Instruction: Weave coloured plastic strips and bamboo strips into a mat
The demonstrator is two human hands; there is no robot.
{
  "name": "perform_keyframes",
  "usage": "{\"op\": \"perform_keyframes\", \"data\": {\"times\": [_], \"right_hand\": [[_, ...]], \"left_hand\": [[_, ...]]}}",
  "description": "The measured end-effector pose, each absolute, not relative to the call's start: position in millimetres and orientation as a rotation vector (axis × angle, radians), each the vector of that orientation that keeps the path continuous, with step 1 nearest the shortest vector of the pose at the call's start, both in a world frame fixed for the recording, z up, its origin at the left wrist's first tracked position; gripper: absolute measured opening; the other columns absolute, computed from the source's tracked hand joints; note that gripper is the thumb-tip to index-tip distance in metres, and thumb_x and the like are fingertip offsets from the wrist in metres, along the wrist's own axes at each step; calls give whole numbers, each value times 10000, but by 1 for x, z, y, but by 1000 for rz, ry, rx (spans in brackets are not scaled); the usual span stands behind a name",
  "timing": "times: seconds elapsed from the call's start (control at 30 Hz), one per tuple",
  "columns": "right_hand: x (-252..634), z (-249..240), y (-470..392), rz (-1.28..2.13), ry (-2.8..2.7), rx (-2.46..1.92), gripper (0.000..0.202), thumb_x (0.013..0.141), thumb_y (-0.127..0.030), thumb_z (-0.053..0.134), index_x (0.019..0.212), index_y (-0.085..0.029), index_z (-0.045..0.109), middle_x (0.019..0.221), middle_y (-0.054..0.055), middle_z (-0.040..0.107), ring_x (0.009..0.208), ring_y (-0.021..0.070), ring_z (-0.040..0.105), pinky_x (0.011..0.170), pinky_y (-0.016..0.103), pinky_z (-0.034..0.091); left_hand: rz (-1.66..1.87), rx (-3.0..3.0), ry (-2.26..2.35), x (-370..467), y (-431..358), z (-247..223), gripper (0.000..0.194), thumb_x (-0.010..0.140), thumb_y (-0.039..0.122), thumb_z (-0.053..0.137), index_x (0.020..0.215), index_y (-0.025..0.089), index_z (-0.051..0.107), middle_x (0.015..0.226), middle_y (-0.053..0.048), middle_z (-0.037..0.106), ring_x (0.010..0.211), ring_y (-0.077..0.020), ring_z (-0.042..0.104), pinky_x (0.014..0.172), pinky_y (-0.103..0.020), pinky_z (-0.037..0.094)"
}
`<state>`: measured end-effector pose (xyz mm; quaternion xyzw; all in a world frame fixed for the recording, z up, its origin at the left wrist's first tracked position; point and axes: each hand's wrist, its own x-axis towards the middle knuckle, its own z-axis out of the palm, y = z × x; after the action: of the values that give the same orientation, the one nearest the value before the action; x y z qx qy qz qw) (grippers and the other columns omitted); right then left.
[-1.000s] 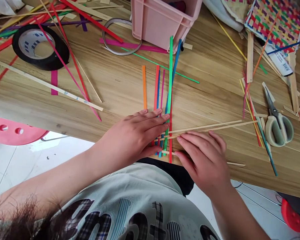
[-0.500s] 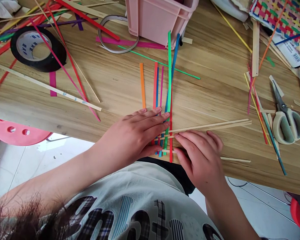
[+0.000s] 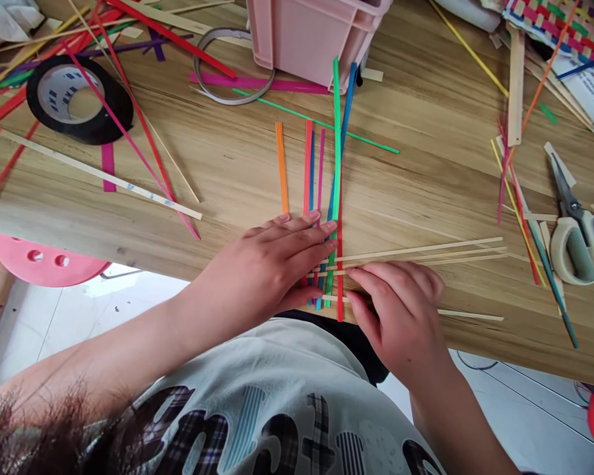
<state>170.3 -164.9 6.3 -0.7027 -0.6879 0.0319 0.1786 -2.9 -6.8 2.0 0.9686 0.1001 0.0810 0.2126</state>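
Upright coloured strips lie side by side at the table's front edge: an orange strip (image 3: 282, 168), a pink-red strip (image 3: 307, 165), a green strip (image 3: 336, 138), a blue strip (image 3: 347, 109) and a red strip (image 3: 340, 290), among others. Pale thin strips (image 3: 426, 249) cross them and run out to the right. My left hand (image 3: 282, 260) lies flat over the coloured strips, fingers extended, pressing them on the table. My right hand (image 3: 398, 303) has thumb and forefinger close together at the pale strips, just right of the red strip; its other fingers curl over them.
A pink bin (image 3: 311, 33) stands at the back. Black tape (image 3: 111, 109), a grey ring (image 3: 200, 63) and loose strips lie left. Scissors (image 3: 571, 211), a wooden stick (image 3: 515, 86) and a woven piece (image 3: 564, 26) lie right. A pink stool (image 3: 49, 260) is below the table's left edge.
The view has shifted slightly, with objects at the right appearing farther right. Beyond my right hand, the pale strips are spread a little more apart. My left hand stays in place.
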Motion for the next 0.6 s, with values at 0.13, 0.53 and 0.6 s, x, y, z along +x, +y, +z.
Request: {"op": "perform_keyframes", "data": {"times": [0.13, 0.53, 0.6], "right_hand": [[170, 7, -165, 84, -1946, -1987, 196, 894, -196, 615, 1089, -184, 603, 1041, 71, 686, 960, 208, 612, 919, 406, 387], [177, 6, -168, 45, -1846, -1871, 277, 829, -134, 678, 1097, -192, 640, 1101, 94, 678, 1049, 271, 639, 943, 475, 444], [175, 4, -167, 27, -1878, -1878, 291, 821, -122, 687, 1098, -202, 649, 1118, 92, 683, 1074, 282, 635, 966, 496, 432]], "left_hand": [[222, 2685, 277, -3, -7, 1, 567, 917, 429, 590, 1400, 156, 479, 1489, -74, 476, 1408, -248, 404, 1183, -425, 366], [566, 2478, 441, -41, -5, 10, 253, 899, 158, 591, 1144, 222, 607, 1199, -72, 685, 1249, -226, 577, 1041, -407, 505], [578, 2485, 497, -53, -10, 7, 227, 875, 143, 611, 1080, 241, 619, 1081, -42, 715, 1170, -210, 623, 977, -371, 538]]}}
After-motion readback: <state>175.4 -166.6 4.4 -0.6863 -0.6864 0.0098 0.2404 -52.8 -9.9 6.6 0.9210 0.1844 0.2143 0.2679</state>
